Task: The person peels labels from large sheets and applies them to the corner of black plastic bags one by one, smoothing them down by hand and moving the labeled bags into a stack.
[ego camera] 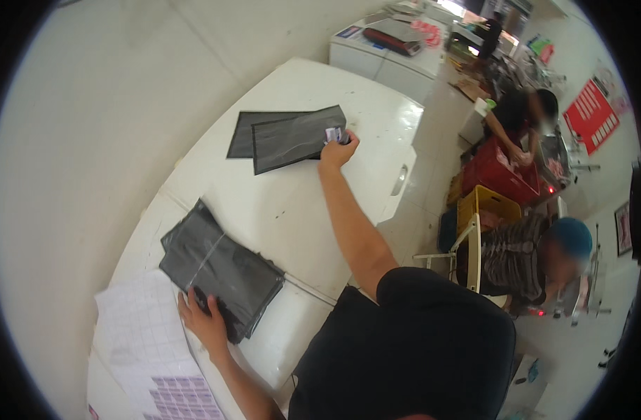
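Note:
My right hand point(340, 148) holds the right end of a flat dark plastic bag point(294, 140), fingers curled at its edge beside a small printed label point(333, 135). That bag overlaps another dark bag point(241, 137) lying flat on the white table point(299, 210). Nearer to me, my left hand point(205, 320) rests with spread fingers at the lower edge of a stack of dark plastic bags point(220, 273); a pale band crosses the stack. Left of that hand lies a large backing sheet point(136, 325), with rows of purple printed labels point(186, 396) at its lower end.
A white chest point(354, 60) beyond the table bears a red and black device point(391, 42). On the right, a co-worker reaches into a red crate point(496, 173); a yellow crate point(483, 202) stands nearby. Another person in a blue cap sits close by. A wall borders the table's left.

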The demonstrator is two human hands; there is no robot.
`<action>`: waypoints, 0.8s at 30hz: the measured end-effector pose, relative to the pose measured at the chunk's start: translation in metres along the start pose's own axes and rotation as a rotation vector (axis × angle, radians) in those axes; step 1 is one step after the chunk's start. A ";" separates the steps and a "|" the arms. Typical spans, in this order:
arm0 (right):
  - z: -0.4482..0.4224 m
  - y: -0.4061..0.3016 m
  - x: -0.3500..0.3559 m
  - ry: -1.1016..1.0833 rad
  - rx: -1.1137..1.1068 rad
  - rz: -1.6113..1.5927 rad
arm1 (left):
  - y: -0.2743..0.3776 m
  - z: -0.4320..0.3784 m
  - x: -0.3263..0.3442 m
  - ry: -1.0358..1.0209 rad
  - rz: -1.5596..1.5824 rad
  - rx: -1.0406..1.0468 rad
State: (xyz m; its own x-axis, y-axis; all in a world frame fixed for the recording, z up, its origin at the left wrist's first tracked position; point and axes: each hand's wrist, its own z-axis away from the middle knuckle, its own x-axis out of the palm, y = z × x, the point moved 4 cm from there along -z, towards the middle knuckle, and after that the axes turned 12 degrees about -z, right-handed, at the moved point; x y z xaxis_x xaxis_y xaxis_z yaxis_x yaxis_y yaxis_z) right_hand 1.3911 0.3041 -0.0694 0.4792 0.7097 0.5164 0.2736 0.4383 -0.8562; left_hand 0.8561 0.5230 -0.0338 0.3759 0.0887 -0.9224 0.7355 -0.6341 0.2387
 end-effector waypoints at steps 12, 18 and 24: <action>0.040 -0.015 -0.066 -0.506 -0.610 0.593 | -0.059 0.263 -0.130 0.234 0.352 -0.746; 0.231 -0.087 -0.084 -1.083 -0.284 0.294 | -0.148 0.340 -0.161 0.495 0.003 -1.073; 0.503 -0.144 -0.106 -1.804 0.150 -0.003 | -0.200 0.360 -0.164 0.379 0.335 -1.238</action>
State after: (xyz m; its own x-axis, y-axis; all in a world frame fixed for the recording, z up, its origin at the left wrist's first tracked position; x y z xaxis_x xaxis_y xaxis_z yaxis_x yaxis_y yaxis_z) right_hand 0.8817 0.4428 0.0069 -0.9451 0.3263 -0.0140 0.1544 0.4086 -0.8996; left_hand 0.4444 0.3586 -0.0393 0.6213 0.4014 -0.6729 0.5252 0.4240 0.7378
